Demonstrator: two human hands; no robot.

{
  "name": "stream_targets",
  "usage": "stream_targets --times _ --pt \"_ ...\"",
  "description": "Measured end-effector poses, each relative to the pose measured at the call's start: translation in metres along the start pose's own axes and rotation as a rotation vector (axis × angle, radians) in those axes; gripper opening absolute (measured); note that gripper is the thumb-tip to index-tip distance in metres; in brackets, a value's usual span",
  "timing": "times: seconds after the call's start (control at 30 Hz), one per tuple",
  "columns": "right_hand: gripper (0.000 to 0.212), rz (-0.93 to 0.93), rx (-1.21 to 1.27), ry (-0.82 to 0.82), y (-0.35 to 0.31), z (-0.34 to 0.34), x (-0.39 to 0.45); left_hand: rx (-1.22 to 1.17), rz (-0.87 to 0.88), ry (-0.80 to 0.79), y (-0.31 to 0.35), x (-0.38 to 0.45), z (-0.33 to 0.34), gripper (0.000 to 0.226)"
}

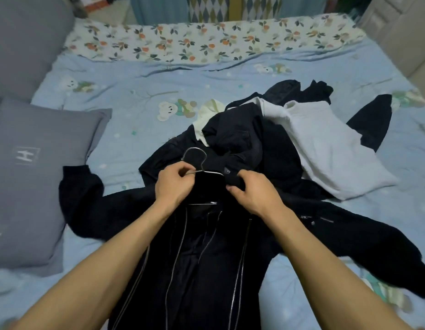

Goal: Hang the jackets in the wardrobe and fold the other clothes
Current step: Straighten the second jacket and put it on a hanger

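A black zip-up jacket (206,258) lies spread open on the bed, sleeves stretched to both sides. At its collar sits a metal wire hanger (194,153), hook pointing away from me. My left hand (173,184) pinches the hanger's wire near the neck. My right hand (252,191) grips the jacket's collar on the right side. Behind the jacket lies a pile of other clothes: a dark garment (237,136), a pale grey one (325,148), a cream one (209,113) and more black pieces (371,120).
The bed has a light blue cartoon-print sheet (135,91). Two grey pillows (35,167) lie at the left. A floral quilt (206,41) runs along the far edge, with curtains behind it. A beige panel (406,32) stands at the right.
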State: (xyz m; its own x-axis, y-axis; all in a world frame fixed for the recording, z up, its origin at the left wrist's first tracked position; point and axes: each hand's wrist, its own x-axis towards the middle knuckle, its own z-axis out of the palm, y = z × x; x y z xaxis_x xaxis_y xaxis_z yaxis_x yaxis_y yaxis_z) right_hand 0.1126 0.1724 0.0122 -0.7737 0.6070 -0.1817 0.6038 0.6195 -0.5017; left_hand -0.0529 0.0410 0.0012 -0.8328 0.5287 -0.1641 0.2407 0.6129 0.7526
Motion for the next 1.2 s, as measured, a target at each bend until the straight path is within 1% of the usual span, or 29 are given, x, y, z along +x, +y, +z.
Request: stream_targets --times 0.1,0.17,0.23,0.33,0.4,0.47,0.5,0.67,0.77,0.83,0.87,0.9,0.97,1.03,1.1,1.2 --pt "0.031 0.000 0.055 -0.012 -0.025 -0.018 -0.023 -0.075 0.033 -0.015 0.017 -0.025 -0.031 0.020" --pt "0.026 -0.003 0.112 0.014 -0.040 -0.025 -0.039 -0.075 0.088 -0.030 0.028 -0.037 -0.047 0.025" --pt "0.026 -0.004 0.147 0.057 -0.059 -0.032 -0.059 -0.077 0.142 -0.019 0.037 -0.050 -0.066 0.029" --pt "0.029 -0.024 0.192 0.112 -0.088 -0.046 -0.095 -0.099 0.174 -0.023 0.049 -0.072 -0.100 0.027" --pt "0.026 -0.039 0.232 0.105 -0.097 -0.053 -0.109 -0.125 0.197 -0.029 0.057 -0.079 -0.114 0.025" --pt "0.024 -0.077 0.231 0.145 -0.124 -0.061 -0.142 -0.153 0.259 -0.030 0.062 -0.102 -0.147 0.023" --pt "0.027 -0.096 0.224 0.147 -0.126 -0.063 -0.143 -0.173 0.275 -0.022 0.065 -0.103 -0.150 0.022" --pt "0.027 -0.105 0.110 0.287 -0.181 -0.072 -0.177 -0.225 0.332 0.001 0.071 -0.136 -0.198 0.018" --pt "0.022 -0.148 0.164 0.390 -0.214 -0.084 -0.186 -0.234 0.393 0.031 0.081 -0.152 -0.234 0.019" --pt "0.016 -0.167 0.208 0.461 -0.228 -0.092 -0.193 -0.145 0.444 0.045 0.082 -0.159 -0.257 0.014" --pt "0.014 -0.174 0.217 0.488 -0.235 -0.095 -0.198 -0.033 0.460 0.050 0.078 -0.163 -0.270 0.011" --pt "0.013 -0.172 0.228 0.508 -0.237 -0.098 -0.201 0.115 0.450 0.056 0.075 -0.164 -0.279 0.019" --pt "0.014 -0.173 0.243 0.527 -0.239 -0.103 -0.207 0.352 0.388 0.052 0.065 -0.165 -0.293 0.045" --pt "0.017 -0.178 0.233 0.555 -0.239 -0.106 -0.213 0.391 0.327 0.029 0.056 -0.170 -0.303 0.059" --pt "0.018 -0.176 0.225 0.571 -0.237 -0.108 -0.220 0.369 0.282 0.018 0.044 -0.179 -0.307 0.056" --pt "0.018 -0.180 0.226 0.573 -0.235 -0.108 -0.224 0.377 0.278 0.054 0.040 -0.191 -0.308 0.034"
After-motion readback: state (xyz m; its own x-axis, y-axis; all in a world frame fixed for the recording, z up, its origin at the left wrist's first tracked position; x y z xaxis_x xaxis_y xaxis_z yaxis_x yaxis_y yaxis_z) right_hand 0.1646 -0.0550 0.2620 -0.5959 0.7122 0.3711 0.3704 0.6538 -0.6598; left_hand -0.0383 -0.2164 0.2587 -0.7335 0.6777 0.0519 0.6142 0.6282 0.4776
